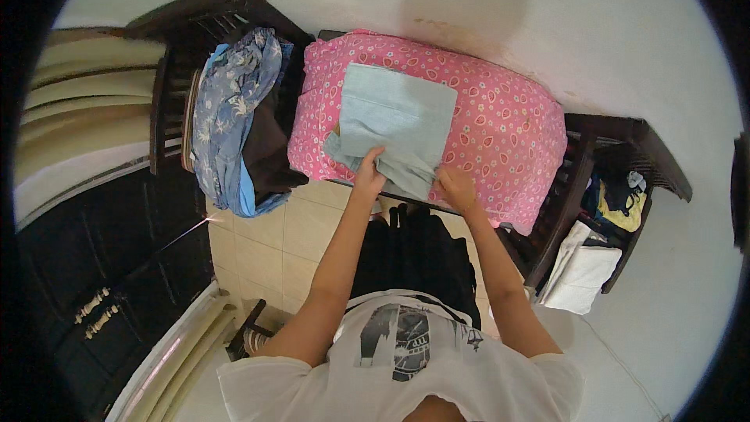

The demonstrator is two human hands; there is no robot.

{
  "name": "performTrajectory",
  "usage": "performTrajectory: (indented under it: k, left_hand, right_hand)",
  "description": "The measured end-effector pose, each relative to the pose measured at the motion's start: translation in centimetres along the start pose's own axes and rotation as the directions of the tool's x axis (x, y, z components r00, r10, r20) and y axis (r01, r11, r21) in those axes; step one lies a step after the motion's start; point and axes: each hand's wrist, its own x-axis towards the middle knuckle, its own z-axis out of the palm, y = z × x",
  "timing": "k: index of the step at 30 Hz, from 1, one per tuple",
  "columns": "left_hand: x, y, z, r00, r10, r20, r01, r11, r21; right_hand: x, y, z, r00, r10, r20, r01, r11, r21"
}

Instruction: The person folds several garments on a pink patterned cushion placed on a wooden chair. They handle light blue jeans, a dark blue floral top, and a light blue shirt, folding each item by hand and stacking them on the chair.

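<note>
A pale blue-green cloth, partly folded, lies on a pink patterned cushion. My left hand grips the cloth's near edge on the left, with the thumb on top and the other fingers hidden by fabric. At the near right corner my right hand pinches the same cloth between bent fingers. The near part of the cloth is creased, and a loose bit of it sticks out at the left, beyond my left hand.
Blue patterned clothes and a dark brown garment hang over a dark wooden chair at the left. At the right, a dark wooden chair holds a folded white cloth and a yellow and black garment.
</note>
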Motion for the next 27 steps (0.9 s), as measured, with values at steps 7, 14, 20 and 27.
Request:
performTrajectory:
  k: [7, 14, 20, 27]
  left_hand:
    - [-1.0, -1.0, -2.8, 0.93, 0.361, -0.063, -0.294, 0.838, 0.459]
    - [-2.6, -1.6, -1.9, 0.575, 0.778, 0.253, -0.415, 0.012, 0.91]
    - [-1.5, -1.7, -2.4, 0.755, 0.597, -0.271, -0.549, 0.801, 0.237]
    - [-5.5, 1.0, -7.8, 0.894, 0.416, -0.164, -0.226, 0.737, 0.636]
  right_hand:
    - [-2.5, -6.6, 4.1, 0.853, 0.403, -0.331, -0.378, 0.915, 0.141]
    - [-1.8, -8.4, 3.0, 0.774, 0.444, -0.452, -0.367, 0.896, 0.251]
    - [-6.4, -7.6, 7.3, 0.858, 0.461, -0.226, -0.409, 0.88, 0.241]
    - [-5.5, -9.3, 8.8, 0.632, 0.768, -0.106, -0.613, 0.578, 0.539]
